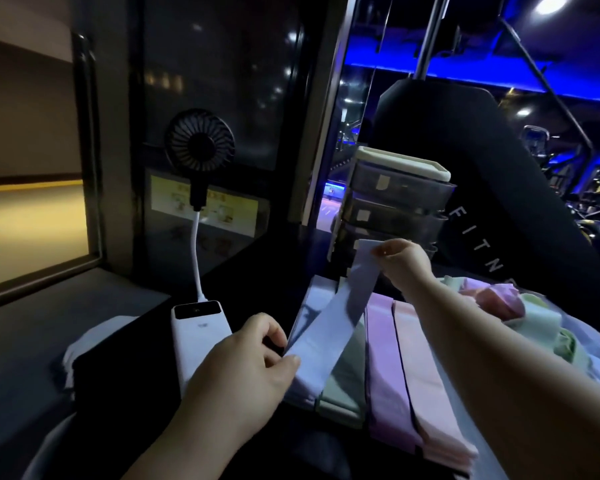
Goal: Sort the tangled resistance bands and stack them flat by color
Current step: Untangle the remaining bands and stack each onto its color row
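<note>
Pale blue, smooth and ribbon-flat, the blue band (329, 327) is stretched on a slant between both hands. The left hand (243, 372) has its grip pinched on the band's near end, thumb on top and fingers curled beneath; the right hand (404, 259) pinches the far end, raised above the bench (125, 386).

Under the held strip, flat stacks lie side by side in long rectangles: a blue stack (303, 388) at the left, then a sage green stack (343, 393), a lilac stack (385, 372), and a pale pink stack (426, 386) whose layered edges fan slightly at the near end. To the right, behind the right forearm, a crumpled heap of bands (520, 317) in pink, green and white folds loosely over itself.

Left of the stacks lies a glossy white power bank (196, 337), its bendable white stem rising to a small round black fan (200, 142). Behind the right hand stands a smoky translucent drawer unit (395, 199) with a cream lid.
</note>
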`<control>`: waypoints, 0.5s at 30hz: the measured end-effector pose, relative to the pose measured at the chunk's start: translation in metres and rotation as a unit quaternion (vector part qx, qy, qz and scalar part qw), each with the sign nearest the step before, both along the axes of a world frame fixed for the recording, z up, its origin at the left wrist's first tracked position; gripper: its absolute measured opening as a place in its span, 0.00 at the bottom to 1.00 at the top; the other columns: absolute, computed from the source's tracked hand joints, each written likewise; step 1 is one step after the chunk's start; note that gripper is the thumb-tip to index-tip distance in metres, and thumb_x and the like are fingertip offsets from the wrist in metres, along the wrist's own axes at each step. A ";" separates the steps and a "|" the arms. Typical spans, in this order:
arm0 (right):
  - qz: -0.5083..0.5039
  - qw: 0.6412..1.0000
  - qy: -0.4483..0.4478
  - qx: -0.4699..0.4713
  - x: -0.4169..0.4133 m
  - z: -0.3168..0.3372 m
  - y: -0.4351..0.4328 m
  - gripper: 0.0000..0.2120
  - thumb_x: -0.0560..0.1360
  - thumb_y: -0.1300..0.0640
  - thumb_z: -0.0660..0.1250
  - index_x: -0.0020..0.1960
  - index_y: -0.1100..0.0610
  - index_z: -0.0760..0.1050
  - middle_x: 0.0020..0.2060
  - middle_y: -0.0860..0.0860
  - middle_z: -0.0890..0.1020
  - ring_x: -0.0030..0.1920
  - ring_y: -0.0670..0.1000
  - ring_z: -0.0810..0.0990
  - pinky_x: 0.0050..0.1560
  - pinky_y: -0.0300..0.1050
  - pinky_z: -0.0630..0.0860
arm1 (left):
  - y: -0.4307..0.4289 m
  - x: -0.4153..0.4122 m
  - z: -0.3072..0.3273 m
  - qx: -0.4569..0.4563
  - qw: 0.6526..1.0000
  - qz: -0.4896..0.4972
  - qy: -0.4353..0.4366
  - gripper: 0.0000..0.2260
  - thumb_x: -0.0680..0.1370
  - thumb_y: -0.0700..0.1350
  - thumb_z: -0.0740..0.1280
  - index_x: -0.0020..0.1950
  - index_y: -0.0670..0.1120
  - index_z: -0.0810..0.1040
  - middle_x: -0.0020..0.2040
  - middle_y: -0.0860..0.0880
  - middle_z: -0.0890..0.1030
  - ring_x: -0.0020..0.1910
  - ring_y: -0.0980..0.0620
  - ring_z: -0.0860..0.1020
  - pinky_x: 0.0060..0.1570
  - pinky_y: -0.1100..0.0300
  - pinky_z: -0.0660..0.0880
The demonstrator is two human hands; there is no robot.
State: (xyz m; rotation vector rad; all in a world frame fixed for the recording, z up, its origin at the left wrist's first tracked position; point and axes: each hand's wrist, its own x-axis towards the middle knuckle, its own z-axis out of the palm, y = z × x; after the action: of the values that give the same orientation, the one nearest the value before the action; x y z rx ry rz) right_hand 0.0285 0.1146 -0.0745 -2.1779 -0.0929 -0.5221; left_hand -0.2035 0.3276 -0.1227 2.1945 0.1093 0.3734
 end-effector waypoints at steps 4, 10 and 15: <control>0.014 1.000 0.005 -0.011 0.014 -0.005 0.014 0.05 0.76 0.58 0.69 0.43 0.57 0.83 0.30 0.54 0.75 0.31 0.51 0.69 0.31 0.42 0.65 | -0.005 0.004 0.003 0.019 1.000 -0.015 0.007 0.08 0.75 0.57 0.67 0.45 0.57 0.69 0.38 0.60 0.81 0.38 0.62 0.78 0.44 0.61 0.77; 0.126 0.979 0.134 0.090 0.029 -0.014 0.029 0.14 0.74 0.70 0.67 0.57 0.59 0.80 0.40 0.55 0.80 0.40 0.50 0.77 0.42 0.39 0.75 | -0.003 0.007 0.006 0.035 0.999 -0.022 0.020 0.08 0.76 0.57 0.66 0.44 0.57 0.69 0.38 0.60 0.81 0.37 0.63 0.77 0.40 0.66 0.73; 0.132 0.979 0.154 -0.008 0.035 -0.027 0.038 0.23 0.72 0.73 0.66 0.64 0.56 0.78 0.40 0.54 0.77 0.33 0.48 0.71 0.34 0.38 0.67 | -0.005 0.010 0.003 0.050 0.997 -0.033 0.042 0.09 0.76 0.57 0.65 0.44 0.56 0.67 0.39 0.58 0.81 0.40 0.62 0.77 0.45 0.63 0.75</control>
State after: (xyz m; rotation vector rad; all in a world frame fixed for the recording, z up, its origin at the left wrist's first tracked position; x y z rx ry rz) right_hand 0.0631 0.1524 -0.1010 -2.1922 -0.2144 -0.0331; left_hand -0.1938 0.3223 -0.1199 2.3068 0.0650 0.2543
